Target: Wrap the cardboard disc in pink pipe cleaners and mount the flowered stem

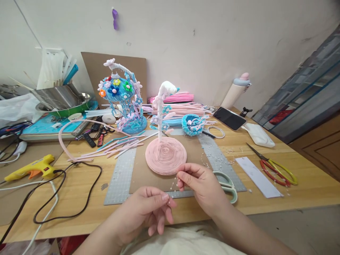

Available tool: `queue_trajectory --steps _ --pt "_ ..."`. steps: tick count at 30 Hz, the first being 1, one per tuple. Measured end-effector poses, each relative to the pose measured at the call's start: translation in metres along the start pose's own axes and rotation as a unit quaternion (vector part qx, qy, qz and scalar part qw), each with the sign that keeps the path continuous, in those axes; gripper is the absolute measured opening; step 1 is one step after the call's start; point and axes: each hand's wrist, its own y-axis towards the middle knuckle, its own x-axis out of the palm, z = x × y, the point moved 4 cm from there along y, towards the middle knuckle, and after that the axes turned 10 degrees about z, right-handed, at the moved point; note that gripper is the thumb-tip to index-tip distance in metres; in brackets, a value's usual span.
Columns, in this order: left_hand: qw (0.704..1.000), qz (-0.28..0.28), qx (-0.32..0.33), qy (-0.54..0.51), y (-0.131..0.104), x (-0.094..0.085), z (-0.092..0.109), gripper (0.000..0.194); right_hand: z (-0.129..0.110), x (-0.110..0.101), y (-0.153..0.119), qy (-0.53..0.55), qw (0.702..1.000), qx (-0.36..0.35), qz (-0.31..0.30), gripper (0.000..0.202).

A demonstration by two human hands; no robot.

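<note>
My right hand (198, 184) is closed in a pinch on a thin strand of tiny beads (174, 184), just in front of the round pink base. The strand hangs down toward my left hand (155, 207), whose thumb and forefinger meet at its lower end; the other fingers are loosely curled. Behind both hands stands a pink coiled base (166, 156) with a white wrapped stem (159, 120) carrying small lilac and blue flowers and leaves. The stem bends over at its white top. Green-handled scissors (230, 187) lie partly hidden behind my right hand.
A finished-looking blue flowered lamp shape (119, 92) stands behind. Beside it lie pipe cleaners (183, 109) and a blue fuzzy cup shape (191, 124). A yellow glue gun (34, 168) with looping cables is at left. A phone (230, 118) and red-yellow scissors (276, 170) are at right.
</note>
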Motion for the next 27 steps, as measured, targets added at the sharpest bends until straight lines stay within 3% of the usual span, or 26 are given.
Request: queue_trajectory --steps 12,20,27 --pt "1.0 -0.012 -0.005 0.005 0.0002 0.0004 -0.0002 0.035 -0.0026 -0.0019 -0.0002 -0.011 1.0 0.007 -0.013 0.031" --pt "1.0 0.013 -0.014 -0.016 0.0017 -0.0024 -0.0028 0.036 0.0003 -0.0015 -0.0013 0.051 0.995 0.055 -0.07 0.024" --pt "1.0 0.015 0.002 -0.027 0.0027 -0.0046 -0.0006 0.038 -0.0047 -0.0026 -0.0013 0.073 0.992 0.084 -0.058 0.031"
